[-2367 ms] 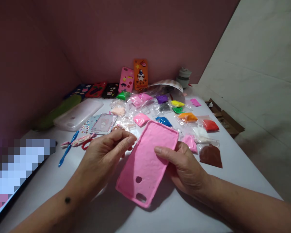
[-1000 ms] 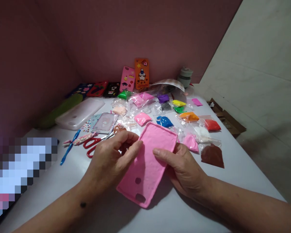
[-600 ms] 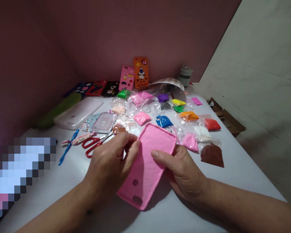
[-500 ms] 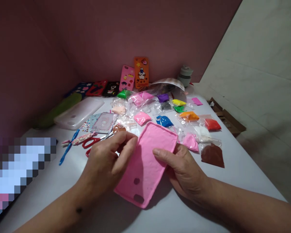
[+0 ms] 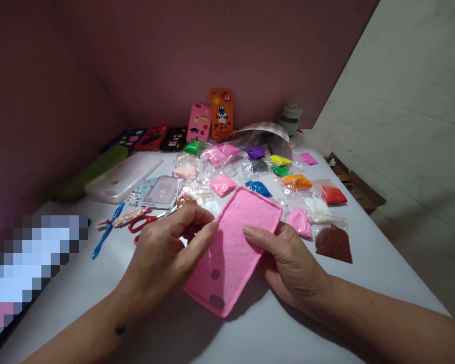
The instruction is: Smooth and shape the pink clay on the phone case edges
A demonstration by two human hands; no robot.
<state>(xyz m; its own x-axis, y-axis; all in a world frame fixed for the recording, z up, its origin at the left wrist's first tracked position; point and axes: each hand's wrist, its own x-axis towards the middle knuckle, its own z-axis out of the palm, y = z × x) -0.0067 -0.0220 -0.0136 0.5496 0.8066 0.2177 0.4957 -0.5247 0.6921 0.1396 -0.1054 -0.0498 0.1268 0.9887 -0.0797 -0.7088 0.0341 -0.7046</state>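
A pink phone case [image 5: 237, 247], with a slightly lumpy clay-like surface and raised edges, is held tilted above the white table. Its two cutouts point down toward me. My right hand [image 5: 288, 253] grips the right edge, thumb pressed on the flat face and fingers behind. My left hand [image 5: 174, 247] is closed at the left edge, its thumb and index finger pinching along the rim. Just beyond my left hand lie red-handled scissors [image 5: 141, 222], partly covered by it. Past the case's top edge are a bag of blue clay [image 5: 258, 188] and a bag of light pink clay [image 5: 223, 185].
Several bags of coloured clay, including brown [image 5: 333, 243] and red [image 5: 332, 194], spread over the table. A clear case [image 5: 123, 177], a blue tool [image 5: 108, 231] and a pixelated screen [image 5: 34, 273] are left. Decorated cases [image 5: 222, 114] and a cup [image 5: 290, 120] stand behind.
The pink case has shifted slightly up and to the right with my right hand. My left fingers have moved a little along with its left rim.
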